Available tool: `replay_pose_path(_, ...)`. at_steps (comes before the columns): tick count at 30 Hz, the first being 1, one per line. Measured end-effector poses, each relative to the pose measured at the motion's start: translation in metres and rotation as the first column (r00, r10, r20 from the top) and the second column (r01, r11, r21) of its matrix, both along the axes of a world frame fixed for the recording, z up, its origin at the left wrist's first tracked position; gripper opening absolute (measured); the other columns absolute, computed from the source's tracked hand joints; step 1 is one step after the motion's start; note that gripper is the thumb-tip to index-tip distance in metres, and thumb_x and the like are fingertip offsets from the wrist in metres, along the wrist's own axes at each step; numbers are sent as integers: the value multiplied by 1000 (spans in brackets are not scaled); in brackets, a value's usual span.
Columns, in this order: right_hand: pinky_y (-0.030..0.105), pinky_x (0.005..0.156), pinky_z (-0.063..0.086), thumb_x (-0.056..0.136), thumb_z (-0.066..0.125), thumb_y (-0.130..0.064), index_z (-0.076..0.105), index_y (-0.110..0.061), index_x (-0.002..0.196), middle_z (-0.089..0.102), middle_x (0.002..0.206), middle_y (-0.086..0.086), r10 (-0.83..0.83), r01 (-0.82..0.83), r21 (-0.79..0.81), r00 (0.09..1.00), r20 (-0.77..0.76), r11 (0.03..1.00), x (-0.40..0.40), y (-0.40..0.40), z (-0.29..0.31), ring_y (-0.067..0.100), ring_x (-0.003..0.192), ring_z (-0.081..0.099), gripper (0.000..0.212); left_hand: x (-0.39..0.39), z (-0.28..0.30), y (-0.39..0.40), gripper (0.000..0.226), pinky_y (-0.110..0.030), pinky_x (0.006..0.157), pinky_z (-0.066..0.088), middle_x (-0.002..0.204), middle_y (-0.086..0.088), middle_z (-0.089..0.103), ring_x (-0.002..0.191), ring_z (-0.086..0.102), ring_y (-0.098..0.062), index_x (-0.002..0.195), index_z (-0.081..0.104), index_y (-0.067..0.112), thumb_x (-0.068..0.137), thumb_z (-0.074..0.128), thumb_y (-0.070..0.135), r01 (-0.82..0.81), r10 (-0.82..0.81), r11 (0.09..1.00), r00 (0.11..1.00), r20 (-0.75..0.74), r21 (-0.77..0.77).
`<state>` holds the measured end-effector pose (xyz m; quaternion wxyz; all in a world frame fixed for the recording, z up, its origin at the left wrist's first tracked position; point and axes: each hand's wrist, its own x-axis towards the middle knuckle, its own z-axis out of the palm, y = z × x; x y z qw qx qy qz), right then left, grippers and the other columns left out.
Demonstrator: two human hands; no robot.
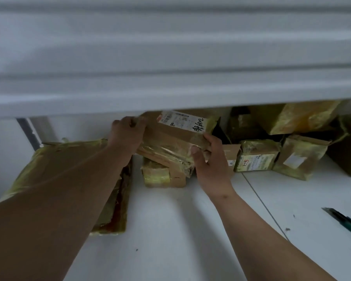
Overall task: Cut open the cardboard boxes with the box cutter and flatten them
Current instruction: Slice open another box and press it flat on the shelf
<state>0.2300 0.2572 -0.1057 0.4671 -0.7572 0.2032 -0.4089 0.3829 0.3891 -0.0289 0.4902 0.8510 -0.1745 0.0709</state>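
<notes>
White surface (160,230) carries taped cardboard boxes. Both hands grip the labelled box (174,136): left hand (126,136) curled round one end, right hand (209,165) the other. Box cutter (344,222) lies apart, right.

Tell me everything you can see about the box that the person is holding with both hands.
The held box is brown cardboard, flattish and oblong, wrapped in shiny yellowish tape on its near side and ends. A white shipping label with barcodes and black handwriting sits on its top face. It is tilted, far side raised, just under the white shelf edge. The left hand grips its left end; the right hand grips its near right corner, thumb on the tape. It lies over a smaller taped box.
</notes>
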Motion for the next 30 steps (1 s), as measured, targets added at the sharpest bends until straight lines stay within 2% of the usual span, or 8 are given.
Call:
replay_pose_path(3, 21, 87, 46, 97, 58, -35, 39, -38, 140, 52, 131, -14, 1, -1, -13, 1000, 16, 1000, -11, 4, 7, -17, 96, 53, 47, -9, 3, 5, 59, -43, 86, 52, 116, -14, 57, 98, 58, -33, 121, 63, 16, 87, 44, 60, -16, 14, 1000, 993, 117, 18)
replay_pose_path(8, 3, 84, 39, 97, 60, -21, 41, -27, 140, 49, 125, -19, 57, -55, -21, 992, 113, 998, -30, 1, 23, -21, 105, 48, 47, -35, 10, 8, 48, -44, 96, 44, 122, -21, 51, 110, 51, -39, 121, 61, 9, 93, 49, 46, -90, 99, 995, 955, 278, -44)
replay_pose_path(12, 13, 92, 44, 90, 59, -32, 44, -35, 132, 50, 117, -36, 87, -88, -4, 982, 169, 996, -54, -8, 27, -14, 111, 50, 44, -72, 14, 8, 44, -40, 90, 44, 113, -14, 59, 104, 53, -32, 112, 63, 10, 90, 48, 45, -94, 127, 988, 945, 302, -122)
replay_pose_path(16, 22, 88, 47, 81, 54, -35, 42, -40, 123, 53, 117, -25, 118, -117, -16, 980, 160, 993, -93, -27, 30, 1, 108, 56, 44, -126, 10, -2, 17, -30, 70, 36, 88, 4, 56, 85, 53, -20, 100, 54, 17, 92, 55, 32, -116, 150, 976, 971, 185, -184)
replay_pose_path(18, 17, 77, 48, 80, 52, -34, 42, -41, 121, 56, 112, -22, 151, -149, -23, 980, 127, 989, -118, -39, 32, -4, 95, 60, 43, -154, 6, -11, 16, -29, 66, 33, 81, 9, 51, 81, 52, -19, 99, 51, 19, 90, 56, 31, -147, 176, 968, 975, 138, -202)
replay_pose_path(21, 6, 63, 45, 80, 50, -26, 44, -34, 122, 55, 104, -24, 186, -183, -35, 974, 129, 983, -157, -55, 32, -16, 77, 58, 44, -192, -5, -23, 20, -31, 72, 36, 86, 6, 53, 87, 53, -22, 102, 53, 19, 88, 58, 33, -147, 171, 966, 980, 100, -215)
replay_pose_path(27, 22, 69, 53, 86, 53, -22, 47, -31, 126, 59, 111, -18, 180, -181, 4, 982, 54, 984, -220, -80, 11, -3, 76, 61, 41, -252, -31, -40, 57, -43, 93, 50, 116, -4, 61, 105, 58, -22, 124, 58, 23, 75, 46, 50, -61, 67, 992, 996, 52, -110)
replay_pose_path(30, 14, 61, 47, 93, 54, -15, 47, -35, 124, 61, 107, -15, 128, -128, 31, 992, 2, 991, -248, -89, -1, -4, 66, 58, 38, -278, -40, -49, 57, -38, 91, 49, 118, -1, 63, 104, 59, -19, 128, 58, 21, 77, 51, 45, -15, 16, 997, 1000, 13, -71)
